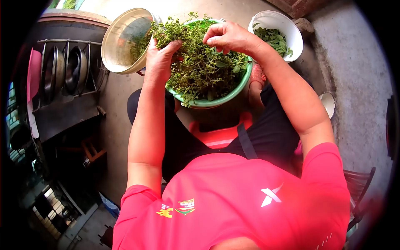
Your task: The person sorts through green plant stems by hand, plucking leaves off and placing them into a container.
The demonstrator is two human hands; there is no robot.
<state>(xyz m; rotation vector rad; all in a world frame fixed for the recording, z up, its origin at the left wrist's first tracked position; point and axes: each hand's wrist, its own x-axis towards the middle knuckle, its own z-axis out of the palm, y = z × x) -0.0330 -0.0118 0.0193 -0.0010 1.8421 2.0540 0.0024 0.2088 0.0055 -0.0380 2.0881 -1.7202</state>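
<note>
My left hand [161, 56] is closed around a sprig of small green berries [168, 33], raised over the left side of a green basin [229, 99]. A heap of similar berry-bearing twigs [208, 77] with a few leaves fills that basin, which sits between my feet. Over the basin's far right side, my right hand [229, 37] has thumb and fingers pinched together. Whatever lies between those fingertips is too small or too hidden to make out.
To the left a whitish bucket [118, 46] leans tilted, with green berries [139, 43] inside. At the right stands a white bucket [291, 29] holding green leaves [273, 40]. Pans [77, 68] stand in a metal rack at far left. Below the basin is a red plastic stool [216, 136].
</note>
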